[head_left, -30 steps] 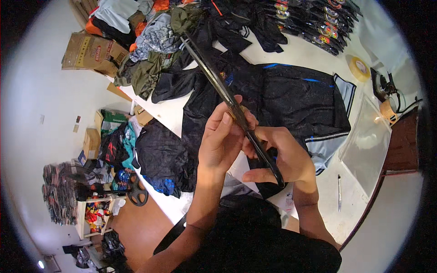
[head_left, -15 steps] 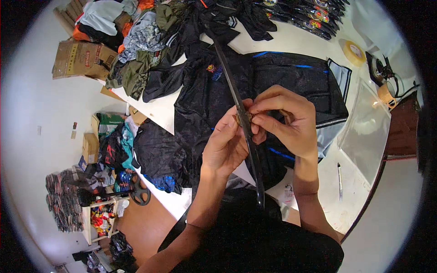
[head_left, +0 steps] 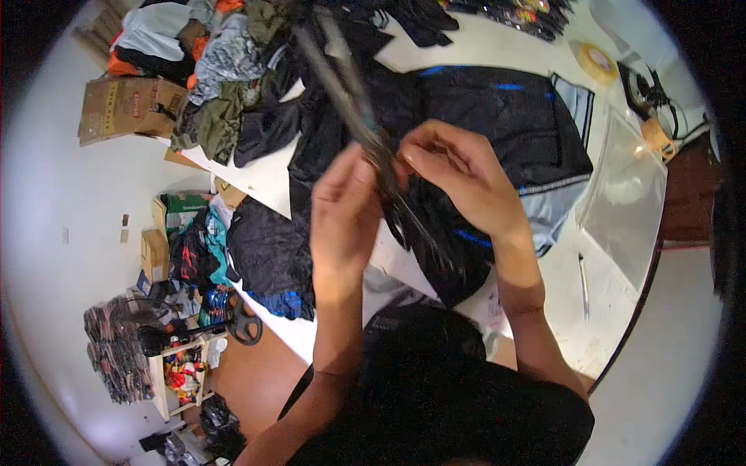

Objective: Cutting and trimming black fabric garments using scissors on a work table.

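A long, narrow, dark glossy item (head_left: 348, 103) runs diagonally above the dark garments, blurred by motion. My left hand (head_left: 342, 213) is closed round its middle, thumb along it. My right hand (head_left: 458, 175) has its fingertips pinched at the same middle part, just right of my left thumb; any smaller piece between them is too blurred to make out. Beneath both hands lies a spread black garment (head_left: 489, 128) with blue lines and pale grey panels, on the white table (head_left: 629, 295).
A cardboard box (head_left: 124, 109) and clothing pile (head_left: 217, 54) sit upper left, bagged items (head_left: 536, 15) at the top. At right are yellow tape (head_left: 594, 60), a tan roll (head_left: 657, 136), a clear sheet (head_left: 622, 202) and a pen (head_left: 583, 287). Stacked bundles (head_left: 113, 349) stand lower left.
Both hands and the long item have moved left and up, the item tilting more. My right hand went from gripping its lower part to pinching at its middle.
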`<move>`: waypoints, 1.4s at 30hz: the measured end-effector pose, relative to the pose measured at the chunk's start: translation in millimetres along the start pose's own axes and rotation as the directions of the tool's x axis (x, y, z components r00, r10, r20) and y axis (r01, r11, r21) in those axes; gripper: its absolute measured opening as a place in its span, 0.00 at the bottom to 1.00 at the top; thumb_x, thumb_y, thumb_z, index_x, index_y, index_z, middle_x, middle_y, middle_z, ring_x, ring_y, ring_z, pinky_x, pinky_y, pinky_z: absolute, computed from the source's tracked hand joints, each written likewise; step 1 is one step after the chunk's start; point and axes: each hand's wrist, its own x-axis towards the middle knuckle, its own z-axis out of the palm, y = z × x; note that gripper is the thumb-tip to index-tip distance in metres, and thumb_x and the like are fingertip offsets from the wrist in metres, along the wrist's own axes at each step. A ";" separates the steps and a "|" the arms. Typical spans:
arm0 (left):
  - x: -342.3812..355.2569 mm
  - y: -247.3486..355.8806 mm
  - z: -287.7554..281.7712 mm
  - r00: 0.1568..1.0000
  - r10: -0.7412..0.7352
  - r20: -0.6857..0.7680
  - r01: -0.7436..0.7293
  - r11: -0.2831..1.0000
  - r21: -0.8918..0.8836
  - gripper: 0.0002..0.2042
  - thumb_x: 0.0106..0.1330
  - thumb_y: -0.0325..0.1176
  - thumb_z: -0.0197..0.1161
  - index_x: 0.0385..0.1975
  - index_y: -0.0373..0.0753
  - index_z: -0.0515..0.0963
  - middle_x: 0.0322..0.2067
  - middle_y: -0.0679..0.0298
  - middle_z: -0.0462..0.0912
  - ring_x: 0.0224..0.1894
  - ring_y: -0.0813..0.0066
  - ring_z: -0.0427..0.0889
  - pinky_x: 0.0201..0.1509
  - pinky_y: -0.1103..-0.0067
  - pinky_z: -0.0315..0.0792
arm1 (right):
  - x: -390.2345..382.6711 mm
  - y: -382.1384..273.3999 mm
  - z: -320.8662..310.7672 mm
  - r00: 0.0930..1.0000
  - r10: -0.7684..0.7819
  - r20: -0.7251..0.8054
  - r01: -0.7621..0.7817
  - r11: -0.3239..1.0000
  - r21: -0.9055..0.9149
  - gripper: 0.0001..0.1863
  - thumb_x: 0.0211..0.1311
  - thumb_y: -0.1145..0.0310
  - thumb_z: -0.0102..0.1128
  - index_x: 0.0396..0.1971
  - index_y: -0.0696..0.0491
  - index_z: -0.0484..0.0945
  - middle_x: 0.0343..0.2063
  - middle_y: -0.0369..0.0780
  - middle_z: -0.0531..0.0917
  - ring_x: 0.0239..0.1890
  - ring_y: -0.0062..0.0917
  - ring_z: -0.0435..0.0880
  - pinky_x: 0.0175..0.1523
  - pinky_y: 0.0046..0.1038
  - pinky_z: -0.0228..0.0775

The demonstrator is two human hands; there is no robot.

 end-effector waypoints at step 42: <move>-93.8 -115.1 -0.6 0.948 -0.310 0.067 0.111 0.520 0.847 0.05 0.56 0.25 0.60 0.30 0.32 0.73 0.26 0.54 0.77 0.29 0.63 0.79 0.30 0.75 0.72 | -1.2 -8.1 -32.5 0.948 -0.142 -0.284 0.144 0.990 -0.015 0.21 0.58 0.56 0.59 0.12 0.53 0.69 0.07 0.31 0.68 0.07 0.13 0.65 0.13 0.16 0.52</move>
